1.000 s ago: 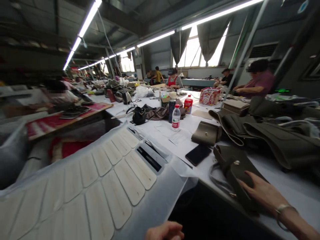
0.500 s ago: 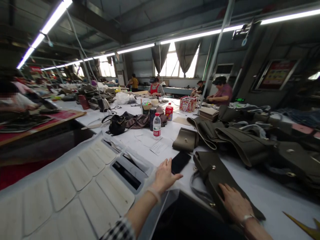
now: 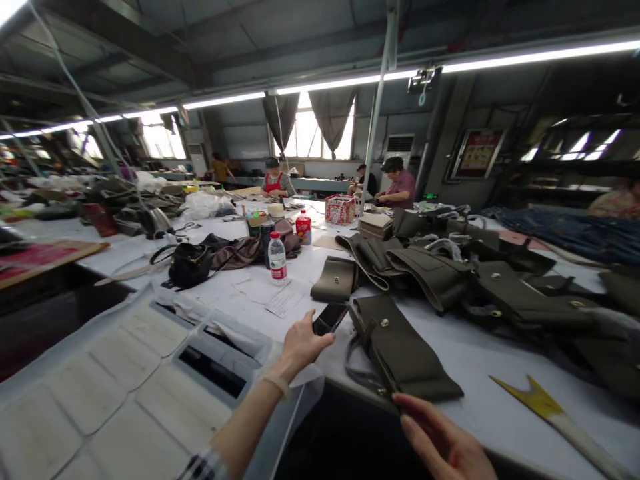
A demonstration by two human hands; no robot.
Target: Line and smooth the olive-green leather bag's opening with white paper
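Observation:
My left hand (image 3: 303, 343) has its thumb and fingers closed round the near left end of a black phone (image 3: 331, 319), which is slightly tilted. My right hand (image 3: 445, 440) is near the table's front edge, its thumb and forefinger a little apart, the fingertips at the lower edge of a dark olive leather bag (image 3: 410, 350). That bag lies flat, with a metal knob on its flap and a strap at its left side. Above the phone lies a smaller olive piece (image 3: 335, 279) with a knob.
A tray of pale panels (image 3: 145, 373) fills the left front. A water bottle (image 3: 277, 260), a red bottle (image 3: 303, 228) and a black bag (image 3: 190, 263) stand beyond. Olive bags (image 3: 525, 293) are heaped right, with a yellow pointed tool (image 3: 543, 400) nearer. Several people work behind.
The view has turned right. My left hand has closed on the phone, whose near end is tilted up. My right hand has come off the olive bag's surface to its lower edge.

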